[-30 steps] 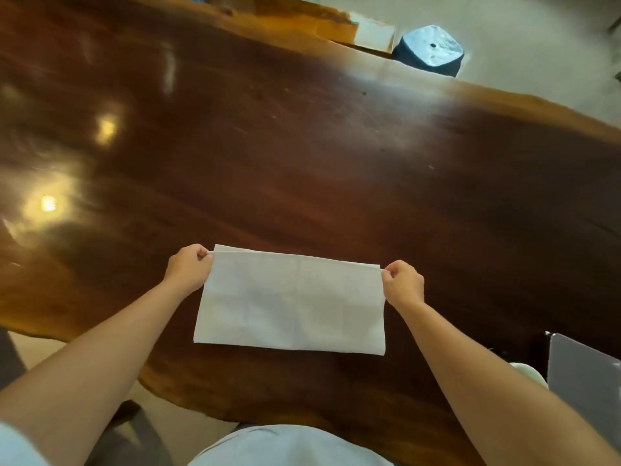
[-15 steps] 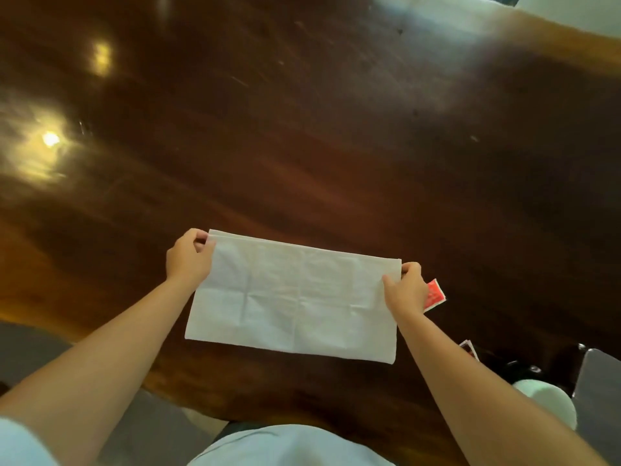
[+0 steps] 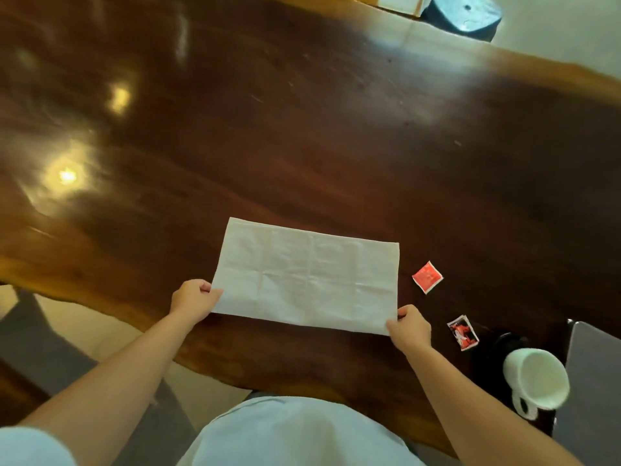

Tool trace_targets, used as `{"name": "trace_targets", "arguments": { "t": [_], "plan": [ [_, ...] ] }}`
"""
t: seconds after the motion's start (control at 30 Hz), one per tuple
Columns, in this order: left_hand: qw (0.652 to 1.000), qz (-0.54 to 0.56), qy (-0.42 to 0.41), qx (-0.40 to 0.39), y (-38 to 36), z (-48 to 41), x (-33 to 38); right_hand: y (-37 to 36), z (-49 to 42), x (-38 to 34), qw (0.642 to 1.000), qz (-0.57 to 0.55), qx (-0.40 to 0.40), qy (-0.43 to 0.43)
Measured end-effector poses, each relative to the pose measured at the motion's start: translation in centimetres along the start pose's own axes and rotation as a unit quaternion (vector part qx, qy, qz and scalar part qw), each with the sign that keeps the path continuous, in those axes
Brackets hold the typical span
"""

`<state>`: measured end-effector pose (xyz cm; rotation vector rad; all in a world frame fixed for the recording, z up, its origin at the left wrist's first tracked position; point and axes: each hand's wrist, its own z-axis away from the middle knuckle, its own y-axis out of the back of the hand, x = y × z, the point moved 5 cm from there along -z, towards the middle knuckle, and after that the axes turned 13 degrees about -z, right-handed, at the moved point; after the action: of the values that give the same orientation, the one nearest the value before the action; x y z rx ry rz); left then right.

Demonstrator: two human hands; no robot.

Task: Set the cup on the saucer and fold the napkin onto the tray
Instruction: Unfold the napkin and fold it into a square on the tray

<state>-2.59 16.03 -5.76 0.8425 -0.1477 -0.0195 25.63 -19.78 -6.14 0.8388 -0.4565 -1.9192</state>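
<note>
A white napkin [image 3: 307, 275], folded into a long rectangle, lies flat on the dark wooden table [image 3: 302, 129]. My left hand [image 3: 193, 299] pinches its near left corner. My right hand [image 3: 411, 327] pinches its near right corner. A white cup [image 3: 537, 378] stands at the right on a dark saucer [image 3: 494, 348], handle toward me. The grey tray [image 3: 591, 381] is at the right edge, partly cut off.
A red sachet [image 3: 427, 276] and a small printed packet [image 3: 463, 332] lie on the table right of the napkin. A blue-grey stool [image 3: 463, 13] stands beyond the far table edge. The table's near edge curves close to my body.
My hands have moved from the napkin's far corners to its near corners. The napkin now lies flat on the table. The view has shifted, showing the cup and packets.
</note>
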Motion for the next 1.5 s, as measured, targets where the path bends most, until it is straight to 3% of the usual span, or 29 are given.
{"name": "trace_targets", "arguments": {
  "t": [0.17,0.4,0.67,0.73,0.83,0.87,0.93,1.07,1.2,1.33,1.5],
  "plan": [
    [0.994,0.096,0.055,-0.026,-2.0,2.5,-3.8,-0.7,2.5,3.9,0.990,-0.112,-0.012,-0.085],
    [0.952,0.274,0.122,-0.066,-2.2,4.2,-4.4,-0.1,4.3,4.1,0.925,-0.340,-0.033,-0.166],
    [0.930,0.328,0.166,0.001,-0.9,5.0,-4.7,1.9,5.7,3.5,0.866,-0.455,0.013,-0.207],
    [0.912,0.363,0.191,-0.005,-0.8,5.2,-4.7,2.1,6.2,3.4,0.851,-0.464,0.024,-0.247],
    [0.844,0.479,0.218,-0.103,-1.3,6.0,-3.9,2.7,6.7,3.1,0.842,-0.474,0.033,-0.256],
    [0.824,0.506,0.216,-0.133,-1.2,6.4,-3.3,2.9,6.9,2.9,0.843,-0.477,0.033,-0.247],
    [0.821,0.514,0.196,-0.152,-0.5,7.0,-1.8,3.8,7.0,1.7,0.864,-0.466,0.029,-0.188],
    [0.889,0.443,0.068,-0.097,2.3,9.0,3.9,5.4,8.0,-3.2,0.914,-0.405,0.018,0.003],
    [0.924,0.359,-0.115,-0.068,3.8,13.4,10.7,4.7,11.1,-9.1,0.939,-0.299,-0.029,0.169],
    [0.945,0.223,-0.238,0.001,4.0,17.7,14.9,3.1,14.4,-12.8,0.928,-0.217,-0.086,0.292],
    [0.932,0.147,-0.325,0.055,4.2,19.9,16.8,3.2,16.1,-14.3,0.912,-0.182,-0.099,0.353]
  ]
}}
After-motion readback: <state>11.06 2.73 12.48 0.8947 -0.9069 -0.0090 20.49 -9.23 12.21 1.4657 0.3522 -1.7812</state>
